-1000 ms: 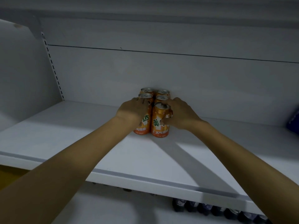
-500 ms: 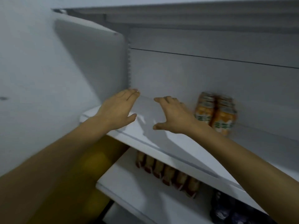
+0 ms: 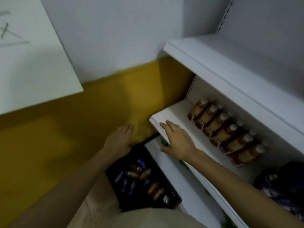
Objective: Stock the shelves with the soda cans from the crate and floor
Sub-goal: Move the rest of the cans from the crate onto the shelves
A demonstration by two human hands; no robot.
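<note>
Orange and blue soda cans [image 3: 144,178] lay jumbled in black plastic crate [image 3: 174,201] on floor beside white metal shelving [image 3: 205,63]. Left hand [image 3: 119,139] and right hand [image 3: 176,139] — both empty, fingers straight and loosely apart — hung above crate. Half second earlier hands were at upper shelf by placed cans; view had dropped since — restock trip judged under way. Brown bottles [image 3: 222,129] lined middle shelf.
</note>
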